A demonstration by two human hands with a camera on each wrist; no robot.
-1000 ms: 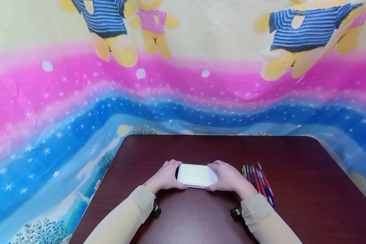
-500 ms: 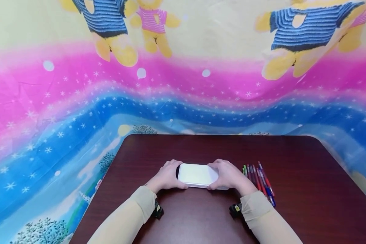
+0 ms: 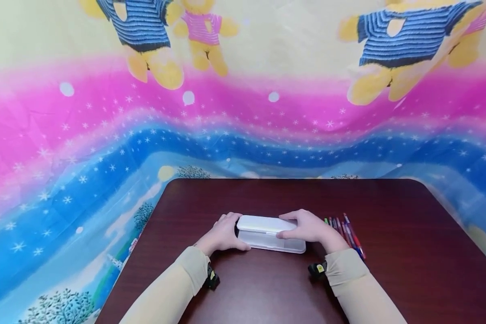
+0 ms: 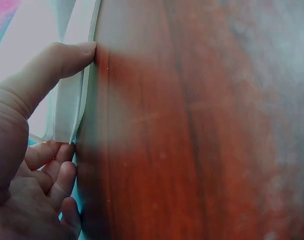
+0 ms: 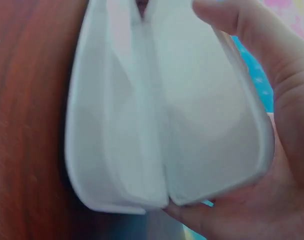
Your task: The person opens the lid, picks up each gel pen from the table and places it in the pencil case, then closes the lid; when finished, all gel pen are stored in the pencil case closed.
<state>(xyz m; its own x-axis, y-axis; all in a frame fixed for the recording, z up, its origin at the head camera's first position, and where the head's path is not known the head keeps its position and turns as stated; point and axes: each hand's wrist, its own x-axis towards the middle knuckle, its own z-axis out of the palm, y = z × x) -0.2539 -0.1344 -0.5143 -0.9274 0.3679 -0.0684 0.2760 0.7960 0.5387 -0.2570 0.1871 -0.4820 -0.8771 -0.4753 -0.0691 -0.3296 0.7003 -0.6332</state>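
A white plastic pencil case [image 3: 253, 242] lies on the table, its hinged lid [image 3: 259, 222] raised and tilted back. My left hand [image 3: 222, 233] grips the case's left end; in the left wrist view the thumb [image 4: 67, 59] presses the front edge while the fingers lie at the end. With thumb and fingers, my right hand [image 3: 311, 227] holds the lid near its right end. In the right wrist view, the case's white base [image 5: 92, 145] and the lid's inside [image 5: 207, 115] stand apart at an angle.
Several pens [image 3: 354, 238], red, blue and green among them, lie in a bunch beyond my right hand, partly behind the wrist. The dark brown table [image 3: 243, 288] reaches back to a printed cloth [image 3: 235, 112] with bears and snowflakes.
The lid was down on the case and has swung up and back, with my right hand lifting it. My left hand has stayed at the left end.
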